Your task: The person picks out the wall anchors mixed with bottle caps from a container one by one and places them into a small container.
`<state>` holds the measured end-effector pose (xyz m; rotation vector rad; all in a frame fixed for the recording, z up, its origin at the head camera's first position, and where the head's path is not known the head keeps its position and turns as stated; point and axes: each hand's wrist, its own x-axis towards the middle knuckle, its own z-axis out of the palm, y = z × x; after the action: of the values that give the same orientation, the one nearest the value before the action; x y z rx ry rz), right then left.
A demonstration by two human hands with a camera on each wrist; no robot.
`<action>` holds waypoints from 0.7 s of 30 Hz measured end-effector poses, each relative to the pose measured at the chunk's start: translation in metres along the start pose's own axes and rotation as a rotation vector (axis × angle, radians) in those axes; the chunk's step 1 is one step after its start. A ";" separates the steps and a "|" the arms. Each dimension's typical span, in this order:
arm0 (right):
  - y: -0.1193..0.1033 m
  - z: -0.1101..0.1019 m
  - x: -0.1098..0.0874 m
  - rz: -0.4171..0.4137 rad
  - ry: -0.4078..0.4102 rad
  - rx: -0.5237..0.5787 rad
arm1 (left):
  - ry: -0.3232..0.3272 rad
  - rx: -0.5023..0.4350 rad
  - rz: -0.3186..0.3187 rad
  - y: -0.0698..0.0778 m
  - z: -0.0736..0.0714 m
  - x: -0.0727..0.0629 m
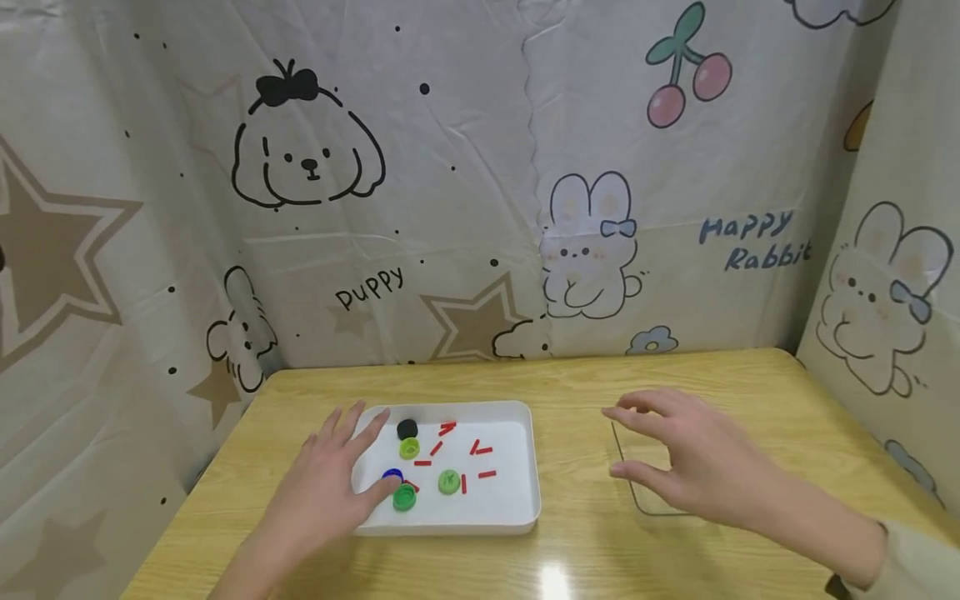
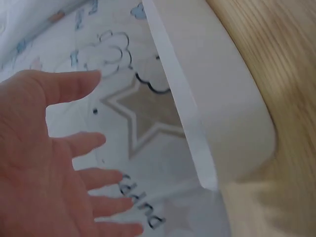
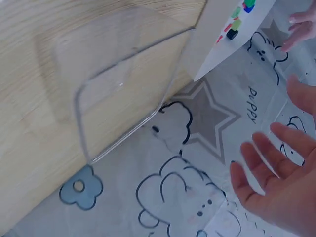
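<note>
Gripping nothing, with the left hand [image 1: 322, 479] spread wide above the left side of a white tray [image 1: 498, 508], and the right hand [image 1: 693, 454] likewise wide over a clear container [image 3: 80, 113] farther right. In the tray, by the left thumb, a green cap [image 1: 404, 497] and partly hidden blue cap [image 1: 392, 475]; beside them, a light green cap [image 1: 449, 482] and scattered red sticks [image 1: 423, 463]; farther back, a yellow-green cap [image 1: 408, 448], then a black cap [image 1: 407, 429]. Beneath, a wooden table [image 1: 570, 392]; behind, a cartoon-printed curtain [image 1: 480, 125].

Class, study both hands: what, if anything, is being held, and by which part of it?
Nothing is held: the left hand hovers, spread, over the white tray; the right hand hovers, grasping nothing, near the clear container.
</note>
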<state>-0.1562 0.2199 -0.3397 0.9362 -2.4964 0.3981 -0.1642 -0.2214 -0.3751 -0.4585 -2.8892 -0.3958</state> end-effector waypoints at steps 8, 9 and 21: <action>-0.001 0.012 0.057 0.102 -0.284 0.384 | -0.133 -0.240 -0.097 -0.048 0.001 0.001; -0.002 0.016 0.064 0.096 -0.306 0.402 | -0.146 -0.283 -0.097 -0.054 0.003 0.001; -0.006 0.083 0.119 -0.003 -0.538 0.638 | -0.316 -0.722 -0.039 -0.100 0.015 0.008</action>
<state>-0.2566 0.1164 -0.3514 1.4396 -2.8950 1.1138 -0.2065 -0.3066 -0.4103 -0.6072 -2.9631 -1.5123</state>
